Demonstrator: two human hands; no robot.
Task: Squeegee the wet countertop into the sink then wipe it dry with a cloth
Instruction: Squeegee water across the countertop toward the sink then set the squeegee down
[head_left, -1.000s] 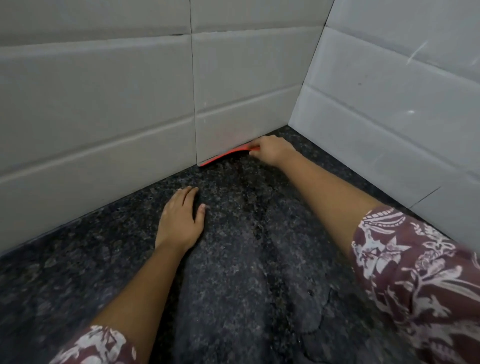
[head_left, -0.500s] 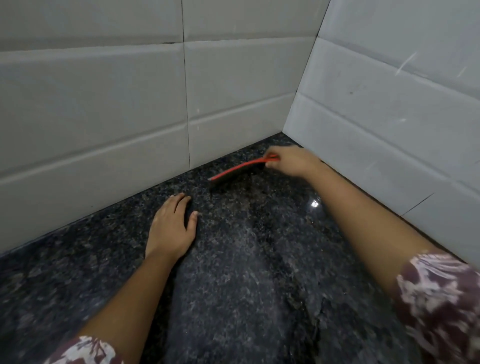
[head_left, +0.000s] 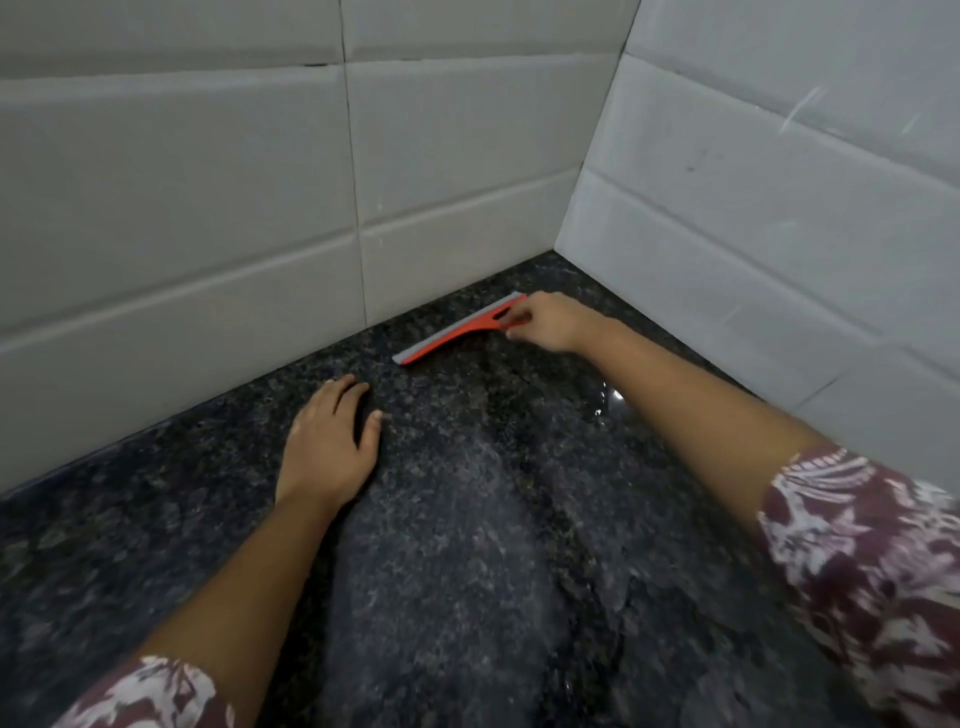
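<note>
A red squeegee (head_left: 457, 328) with a grey rubber blade lies low on the dark speckled granite countertop (head_left: 467, 571), near the back corner. My right hand (head_left: 550, 321) grips its handle end, fingers curled around it. The blade edge faces the back wall and sits a short way off it. My left hand (head_left: 327, 441) rests flat on the countertop, palm down with fingers apart, to the left and nearer me. A wet sheen and a small puddle (head_left: 605, 402) show beside my right forearm. No cloth or sink is in view.
White tiled walls meet in a corner: the back wall (head_left: 208, 208) on the left and the side wall (head_left: 779, 208) on the right, both bounding the countertop. Streaks of wet and drier stone run down the middle towards me.
My right hand has pulled the squeegee away from the foot of the back wall, towards me and to the right. The blade now shows its grey edge. My left hand has stayed put.
</note>
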